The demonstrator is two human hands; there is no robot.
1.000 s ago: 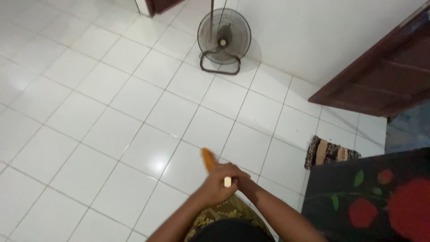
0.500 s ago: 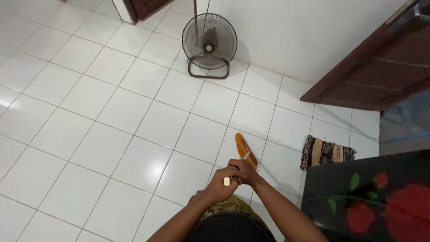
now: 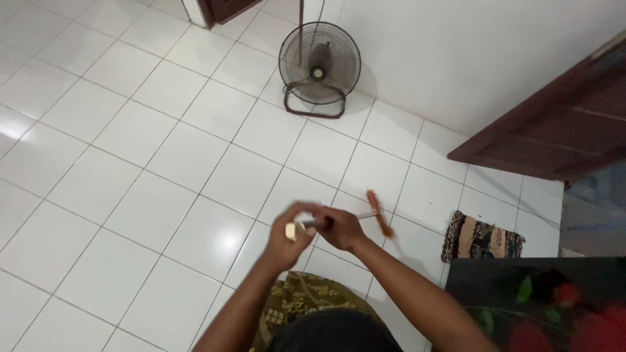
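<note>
White tile floor (image 3: 163, 163) filled most of my view. I took the floor fan (image 3: 319, 65) by the far wall as my marker. Well short of the fan, both hands were closed round a broom handle (image 3: 313, 223): my left hand (image 3: 290, 238) gripped its pale capped end, and my right hand (image 3: 342, 229) was wrapped tight just beside it, further down the shaft. The orange broom head (image 3: 378, 212) was blurred, low over the tile on the door side of the fan and well apart from it, near the small patterned mat (image 3: 479, 238).

As I judged it, sweeping well meant keeping the two fists close on the handle for control, keeping the head low and flat to the tile, and using short strokes clear of the fan's base and the mat's edge.

By count I had one broom, one fan, one mat, one dark wooden door (image 3: 561, 124) standing ajar beyond the mat, one black cloth with red flowers (image 3: 541, 300) nearest to me on that same side, and two hands.
</note>
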